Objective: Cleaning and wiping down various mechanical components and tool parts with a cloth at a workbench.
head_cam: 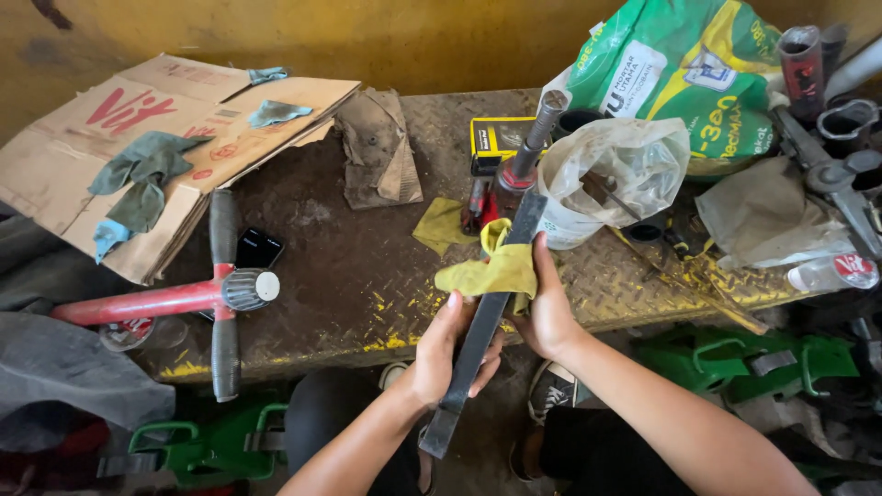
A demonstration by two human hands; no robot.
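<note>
Dark steel, the flat bar [481, 323] looks stiff and heavy, slanting over the bench's [349, 276] front edge, left hand [443, 354] closed around its lower half, right hand [542, 308] pressing a yellow rag [487, 271] on its upper half.

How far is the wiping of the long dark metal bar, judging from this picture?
In hand: the left hand grips the long dark flat metal bar low down, and the right hand presses a crumpled yellow cloth around its upper half. Done: cannot tell, since the bar looks evenly dark. Left: the lower half, which the cloth does not touch.
</note>
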